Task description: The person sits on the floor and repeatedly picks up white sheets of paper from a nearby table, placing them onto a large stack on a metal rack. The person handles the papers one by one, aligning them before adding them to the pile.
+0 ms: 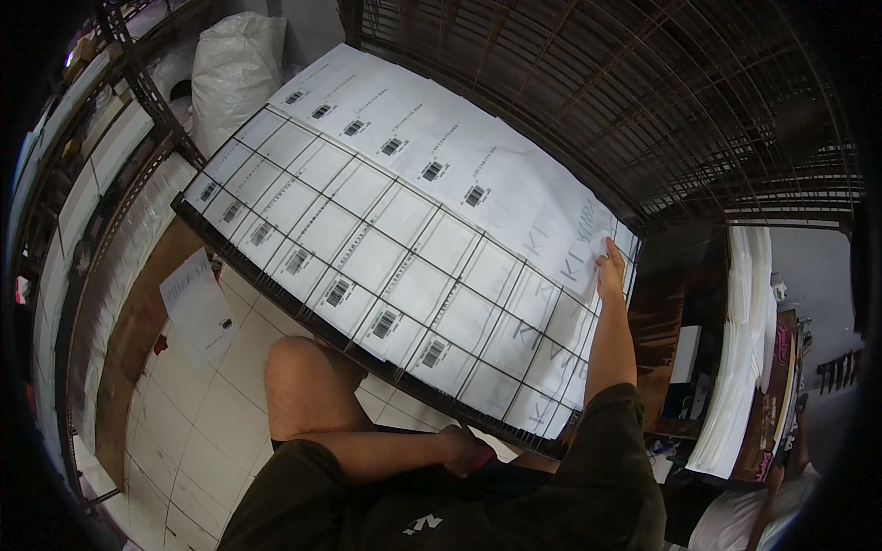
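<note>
A wide wire rack shelf [303, 317] slopes across the middle in front of me. White printed paper sheets with barcodes [386, 344] lie beneath its wire grid. Along the far side, more white sheets [367, 101] lie over the grid, with faint large handwriting at their right end. My right hand [610, 266] is closed at the right end of these upper sheets, finger and thumb pinching a paper sheet. Low by my lap, below the rack's near edge, is my left hand [462, 450]. Its fingers are mostly hidden in shadow, beside something dark red [481, 454].
Stacked wire racks [597, 92] rise behind the sloping one. A loose sheet [197, 298] hangs at the left above the tiled floor [197, 404]. A stuffed white sack [237, 73] stands at the back left, near metal shelving [152, 101]. Tall paper stacks [740, 340] are at the right.
</note>
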The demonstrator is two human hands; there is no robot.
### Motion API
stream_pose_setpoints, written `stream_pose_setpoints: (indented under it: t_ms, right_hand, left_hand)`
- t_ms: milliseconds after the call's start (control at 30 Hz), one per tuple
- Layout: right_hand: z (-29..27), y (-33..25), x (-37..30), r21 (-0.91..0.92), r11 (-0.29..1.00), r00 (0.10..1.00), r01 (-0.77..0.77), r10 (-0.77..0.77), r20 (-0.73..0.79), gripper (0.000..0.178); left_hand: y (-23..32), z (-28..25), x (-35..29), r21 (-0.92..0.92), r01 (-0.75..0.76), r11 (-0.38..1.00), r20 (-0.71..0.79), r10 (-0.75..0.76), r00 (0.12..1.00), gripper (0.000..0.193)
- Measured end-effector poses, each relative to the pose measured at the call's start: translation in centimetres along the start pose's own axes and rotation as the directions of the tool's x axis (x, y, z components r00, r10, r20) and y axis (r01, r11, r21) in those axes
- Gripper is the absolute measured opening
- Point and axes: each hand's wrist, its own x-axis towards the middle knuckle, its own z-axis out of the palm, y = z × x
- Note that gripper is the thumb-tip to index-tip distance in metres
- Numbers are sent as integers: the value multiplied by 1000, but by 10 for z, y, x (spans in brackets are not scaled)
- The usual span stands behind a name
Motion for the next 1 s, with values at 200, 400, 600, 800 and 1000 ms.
stream_pose_setpoints:
  t_ms: [200, 400, 600, 800, 1000]
  right_hand:
    - [8, -10, -3, -29, 1000, 997, 9, -11, -75, 68]
    - [-24, -14, -46, -418, 868, 953, 270, -303, -14, 62]
    - [-52, -27, -214, -739, 409, 787, 535, -559, 260, 48]
    - [-102, 15, -356, -839, 513, 922, 180, -386, -38, 54]
    - [-87, 21, -395, -901, 420, 944, 110, -329, -39, 62]
  left_hand:
    - [7, -34, -20, -127, 27, 992, 59, -20, 998, 37]
    - [14, -49, -27, -290, 227, 930, 156, -188, 970, 37]
    - [25, -91, -56, -195, 279, 940, 232, -232, 945, 48]
    - [24, -73, -50, -192, 280, 941, 243, -231, 942, 52]
    - [23, -77, -53, -222, 281, 934, 227, -231, 946, 52]
